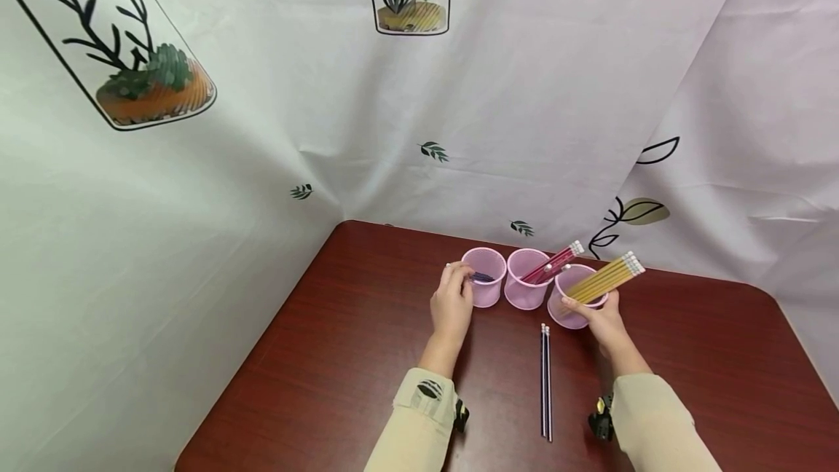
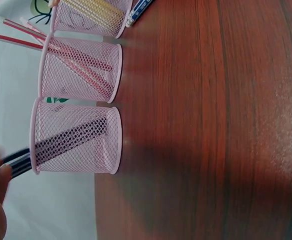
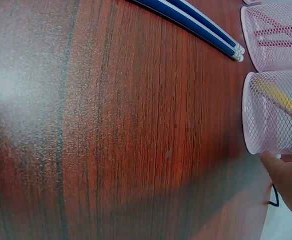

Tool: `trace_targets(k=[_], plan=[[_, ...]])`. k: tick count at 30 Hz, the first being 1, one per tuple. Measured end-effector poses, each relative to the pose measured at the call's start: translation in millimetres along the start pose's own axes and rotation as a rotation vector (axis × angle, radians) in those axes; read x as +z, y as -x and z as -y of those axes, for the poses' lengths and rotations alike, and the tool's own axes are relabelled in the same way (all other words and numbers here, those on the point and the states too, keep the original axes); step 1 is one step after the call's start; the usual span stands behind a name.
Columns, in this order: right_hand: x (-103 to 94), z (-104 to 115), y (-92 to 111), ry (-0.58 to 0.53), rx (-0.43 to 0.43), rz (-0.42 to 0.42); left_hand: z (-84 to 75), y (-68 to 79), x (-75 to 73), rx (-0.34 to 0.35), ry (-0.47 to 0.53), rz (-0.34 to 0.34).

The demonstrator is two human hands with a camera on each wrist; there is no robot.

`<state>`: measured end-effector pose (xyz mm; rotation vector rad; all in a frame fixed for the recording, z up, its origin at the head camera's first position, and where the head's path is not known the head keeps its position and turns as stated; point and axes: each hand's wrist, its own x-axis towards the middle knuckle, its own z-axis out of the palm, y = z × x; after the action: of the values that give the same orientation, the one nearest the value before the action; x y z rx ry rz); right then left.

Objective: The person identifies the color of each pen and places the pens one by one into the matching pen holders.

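Observation:
Three pink mesh pencil cups stand in a row. My left hand (image 1: 452,304) is at the rim of the left cup (image 1: 486,296) and pinches dark blue pencils (image 2: 23,162) whose lower ends lean inside it. Red pencils (image 1: 557,262) slant out of the middle cup (image 1: 524,299). At the right cup (image 1: 566,317), my right hand (image 1: 606,323) grips the side, thumb across the front near the rim. Yellow pencils (image 1: 606,279) with white erasers lean to the right out of that cup.
Two dark blue pencils (image 1: 546,384) lie side by side on the reddish-brown table (image 1: 328,355), in front of the cups and between my forearms. A white printed cloth (image 1: 367,108) hangs behind the table and along its left side.

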<state>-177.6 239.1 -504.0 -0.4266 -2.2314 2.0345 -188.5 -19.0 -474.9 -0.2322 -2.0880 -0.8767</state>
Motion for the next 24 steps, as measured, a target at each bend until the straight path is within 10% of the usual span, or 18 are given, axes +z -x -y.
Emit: trace_targets(k=[6,9,16,20,24], plan=[[-5.1,-17,-10,0.031,-0.052,0.026,-17.5,-0.7,1.0,0.102,0.099,-0.071],[-5.2,-24,-13,0.018,-0.065,0.016,-24.2,11.5,8.5,0.168,0.165,0.139],[2.2,-3,0,0.027,-0.011,0.016,-33.2,47.5,32.9,-0.046,0.001,0.86],[1.5,0,4,0.023,-0.019,0.0,-40.6,59.0,46.8,-0.03,-0.152,1.037],[-0.9,-9,0,0.037,-0.046,0.001,-47.2,66.2,54.5,0.011,-0.299,1.064]])
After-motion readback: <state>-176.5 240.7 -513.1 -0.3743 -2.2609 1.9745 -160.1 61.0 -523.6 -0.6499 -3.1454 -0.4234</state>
